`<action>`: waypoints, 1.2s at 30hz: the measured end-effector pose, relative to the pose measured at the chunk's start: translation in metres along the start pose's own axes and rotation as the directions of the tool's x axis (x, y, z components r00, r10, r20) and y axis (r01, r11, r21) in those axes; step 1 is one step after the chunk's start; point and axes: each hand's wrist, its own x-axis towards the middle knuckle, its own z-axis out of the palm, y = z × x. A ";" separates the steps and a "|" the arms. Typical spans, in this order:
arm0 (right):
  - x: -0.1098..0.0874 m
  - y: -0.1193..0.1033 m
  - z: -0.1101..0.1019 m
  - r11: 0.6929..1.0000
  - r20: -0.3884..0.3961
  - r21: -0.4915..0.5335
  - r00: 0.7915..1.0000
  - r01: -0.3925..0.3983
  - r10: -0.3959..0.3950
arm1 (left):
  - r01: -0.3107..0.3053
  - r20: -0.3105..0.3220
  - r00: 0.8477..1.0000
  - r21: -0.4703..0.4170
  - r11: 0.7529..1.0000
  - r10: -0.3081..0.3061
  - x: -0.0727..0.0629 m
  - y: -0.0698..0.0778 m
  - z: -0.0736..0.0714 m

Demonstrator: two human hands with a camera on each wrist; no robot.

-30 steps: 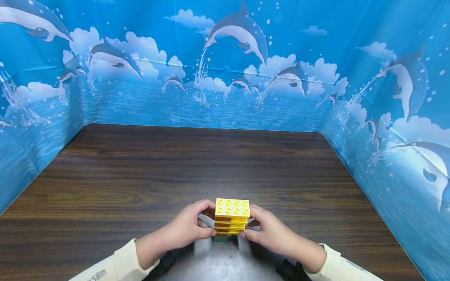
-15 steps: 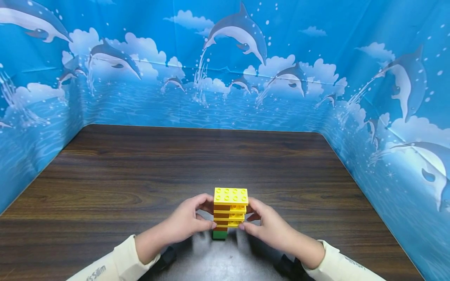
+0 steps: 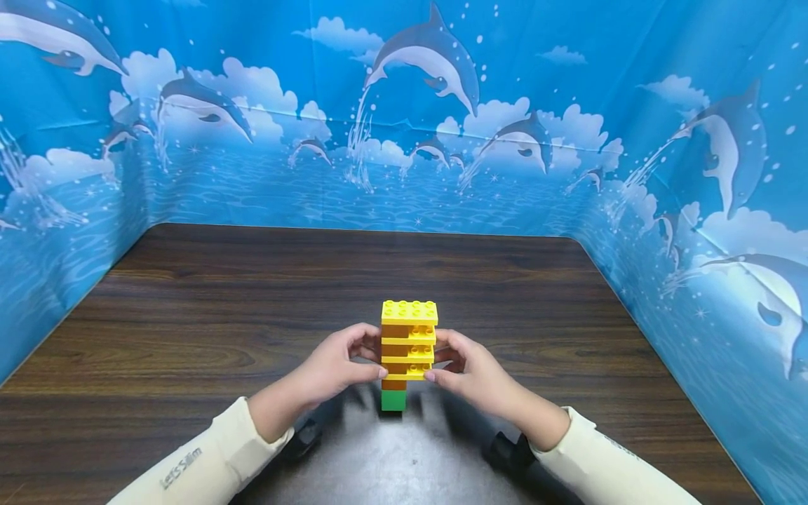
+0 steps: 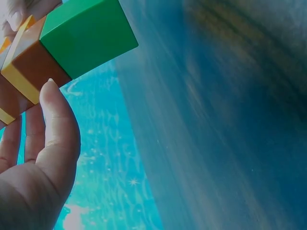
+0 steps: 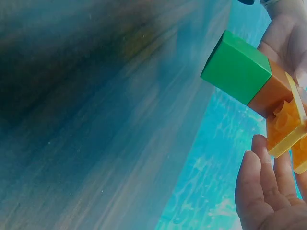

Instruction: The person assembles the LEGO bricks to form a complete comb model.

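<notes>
A tall stack of toy building bricks (image 3: pixel 394 349) stands roughly upright between the two hands in the head view. It alternates brown bricks with wider yellow plates that jut out to the right, a studded yellow plate (image 3: pixel 409 313) on top and a green brick (image 3: pixel 393 400) at the bottom. The left hand (image 3: pixel 334 361) grips the left side, thumb at the front, fingers behind. On the other side the right hand (image 3: pixel 470 372) holds the yellow plates' ends, its thumb near the lowest one. A dark sliver of the green brick's underside appears in the right wrist view.
A dark wood-grain table (image 3: pixel 252 294) spreads around and beyond the stack. Blue dolphin-print cloth (image 3: pixel 404 189) hangs along its back and sides. Black wrist devices (image 3: pixel 508 452) sit under both forearms, by the cream sleeves (image 3: pixel 202 456).
Both hands have moved the stack forward and up, away from the person. It looks more upright now, with its front face and the green bottom brick showing more fully. The grip looks unchanged.
</notes>
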 end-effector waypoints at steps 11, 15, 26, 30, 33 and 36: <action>0.022 0.011 -0.008 0.985 0.013 0.119 0.993 -0.122 0.121 | 0.125 -0.026 0.991 -0.118 0.985 -0.129 0.020 -0.006 -0.006; 0.026 0.015 -0.008 0.972 0.019 0.157 0.984 -0.176 0.175 | 0.159 -0.029 0.986 -0.131 0.979 -0.164 0.024 -0.006 -0.007; 0.039 0.024 -0.011 0.932 0.039 0.170 0.948 -0.319 0.317 | 0.220 -0.039 0.973 -0.139 0.966 -0.227 0.036 -0.012 -0.007; 0.043 0.026 -0.013 0.926 0.046 0.158 0.939 -0.342 0.339 | 0.234 -0.040 0.970 -0.143 0.962 -0.241 0.040 -0.016 -0.008; 0.045 0.028 -0.013 0.921 0.054 0.158 0.935 -0.355 0.351 | 0.251 -0.044 0.965 -0.151 0.956 -0.260 0.044 -0.019 -0.008; 0.046 0.031 -0.013 0.916 0.068 0.160 0.930 -0.367 0.361 | 0.263 -0.041 0.961 -0.157 0.952 -0.272 0.046 -0.021 -0.008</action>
